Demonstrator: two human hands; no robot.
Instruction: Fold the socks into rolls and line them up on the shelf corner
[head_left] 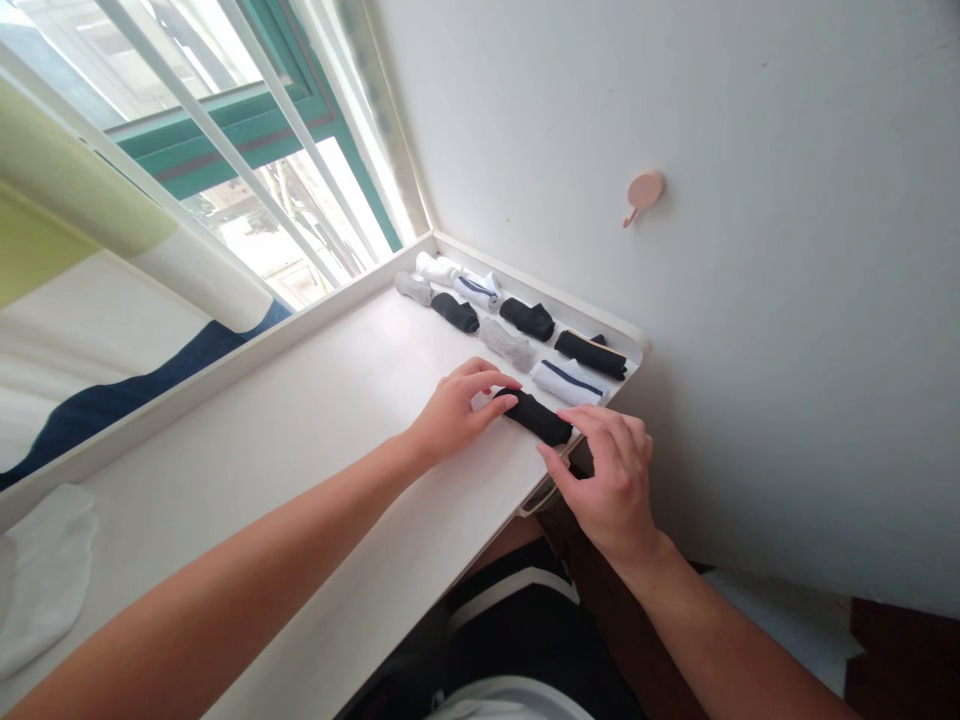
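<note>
A rolled black sock lies near the right end of a white table. My left hand rests on the sock's left end, fingers curled over it. My right hand touches its right end at the table's edge, fingers bent. Behind the sock, two rows of folded socks line the table's far end: a white one with a dark stripe, a grey one, a black one, another black one and several more.
A white wall rises right behind the table, with a pink hook on it. A barred window runs along the left side. A flat white sock lies at the table's near left end.
</note>
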